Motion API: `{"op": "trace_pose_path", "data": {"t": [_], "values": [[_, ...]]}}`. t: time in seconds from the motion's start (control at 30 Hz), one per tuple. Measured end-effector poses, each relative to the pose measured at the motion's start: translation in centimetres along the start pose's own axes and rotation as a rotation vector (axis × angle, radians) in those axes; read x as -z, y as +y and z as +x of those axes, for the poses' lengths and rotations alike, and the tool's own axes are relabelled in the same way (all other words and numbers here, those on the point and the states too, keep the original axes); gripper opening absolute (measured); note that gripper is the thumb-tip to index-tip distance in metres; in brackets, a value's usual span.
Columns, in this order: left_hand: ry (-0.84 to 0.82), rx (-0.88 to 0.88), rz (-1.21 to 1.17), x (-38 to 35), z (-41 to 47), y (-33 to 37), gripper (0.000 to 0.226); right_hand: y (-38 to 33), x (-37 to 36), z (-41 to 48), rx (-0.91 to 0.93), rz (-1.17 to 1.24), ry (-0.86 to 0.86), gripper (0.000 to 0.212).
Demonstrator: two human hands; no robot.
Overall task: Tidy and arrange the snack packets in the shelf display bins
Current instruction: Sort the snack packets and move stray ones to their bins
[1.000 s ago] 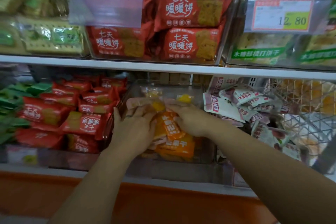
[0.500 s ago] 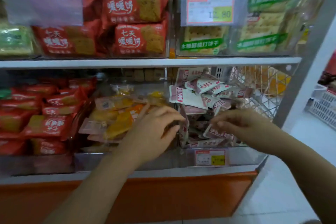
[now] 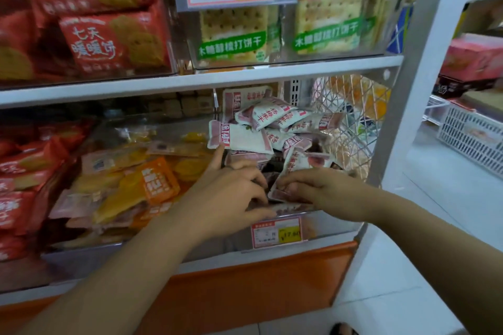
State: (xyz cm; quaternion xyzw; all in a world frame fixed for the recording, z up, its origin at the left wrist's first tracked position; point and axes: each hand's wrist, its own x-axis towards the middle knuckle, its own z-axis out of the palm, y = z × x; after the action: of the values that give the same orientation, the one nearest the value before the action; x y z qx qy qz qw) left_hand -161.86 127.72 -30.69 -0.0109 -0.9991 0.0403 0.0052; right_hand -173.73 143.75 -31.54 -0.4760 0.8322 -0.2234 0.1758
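Left bin on lower shelf: red biscuit packets, lying flat, long axes roughly left-right. Middle clear bin: orange-yellow packets in loose heap, most tilted, long axes slanting up to the right. Left hand fingers spread, index tip touching white-pink packet at bin's left edge; whether it grips anything, cannot tell. Half a second ago it was over the orange bin; now moved right into the pink-packet bin. Right hand pinches a pink packet at its lower end, packet standing up, long axis near vertical, leaning right. Pink packets piled jumbled in right bin; price tag on its front wall.
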Motion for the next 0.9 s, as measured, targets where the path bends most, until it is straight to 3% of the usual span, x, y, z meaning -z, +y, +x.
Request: {"op": "trace_pose_path", "data": {"t": [0.23, 0.53, 0.67, 0.73, 0.9], "values": [[0.087, -0.027, 0.076, -0.4, 0.7, -0.2, 0.020, 0.7, 1.7, 0.6, -0.127, -0.001, 0.049, 0.038], [0.599, 0.252, -0.163, 0.9, 1.3, -1.2, 0.009, 2.8, 1.8, 0.2, -0.122, 0.363, 0.254, 0.025], [0.577, 0.272, -0.113, 1.5, 3.7, -1.5, 0.008, 2.3, 1.4, 0.2, -0.059, 0.204, 0.359, 0.020], [0.505, 0.265, -0.085, 1.2, 4.7, -1.8, 0.008, 1.9, 1.2, 0.2, -0.005, 0.179, 0.309, 0.022], [0.370, 0.293, -0.223, 0.8, 5.3, -2.3, 0.010, 1.3, 0.4, 1.0, -0.035, 0.358, -0.128, 0.028]]}}
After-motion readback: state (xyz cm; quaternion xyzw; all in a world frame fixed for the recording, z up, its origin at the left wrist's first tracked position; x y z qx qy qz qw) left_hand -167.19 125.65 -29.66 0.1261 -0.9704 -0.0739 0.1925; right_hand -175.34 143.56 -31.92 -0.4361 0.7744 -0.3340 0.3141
